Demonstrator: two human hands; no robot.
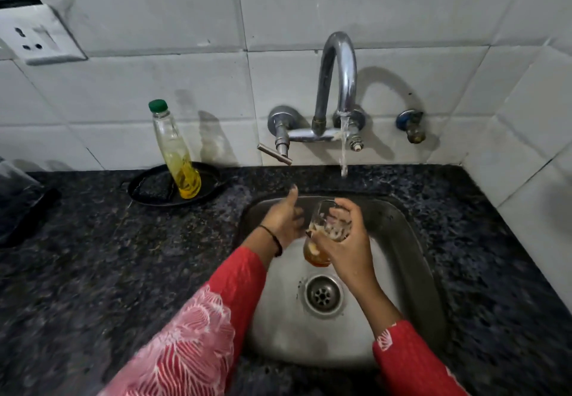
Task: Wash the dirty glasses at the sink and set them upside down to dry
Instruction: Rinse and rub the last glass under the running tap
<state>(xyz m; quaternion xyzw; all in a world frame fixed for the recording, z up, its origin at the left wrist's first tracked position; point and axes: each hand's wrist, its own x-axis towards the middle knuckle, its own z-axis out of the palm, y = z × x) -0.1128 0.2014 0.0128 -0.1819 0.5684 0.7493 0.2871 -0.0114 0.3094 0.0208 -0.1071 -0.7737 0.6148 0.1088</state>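
Observation:
My right hand (346, 241) grips a clear drinking glass (322, 234) over the steel sink (411, 256), fingers curled round its wall. The glass is tilted and holds brownish liquid with foam at its lower end. My left hand (286, 217) is just left of the glass, thumb up, with its fingers hidden behind the glass, so I cannot tell whether they touch it. Water runs from the tap (339, 79) in a thin stream that ends behind the glass rim.
A bottle of yellow liquid (176, 154) with a green cap leans on a black tray (148, 188) left of the sink. The dark granite counter (93, 256) surrounds the basin. An upturned clear glass (15, 185) stands at the far left edge. The drain (323, 295) lies below my hands.

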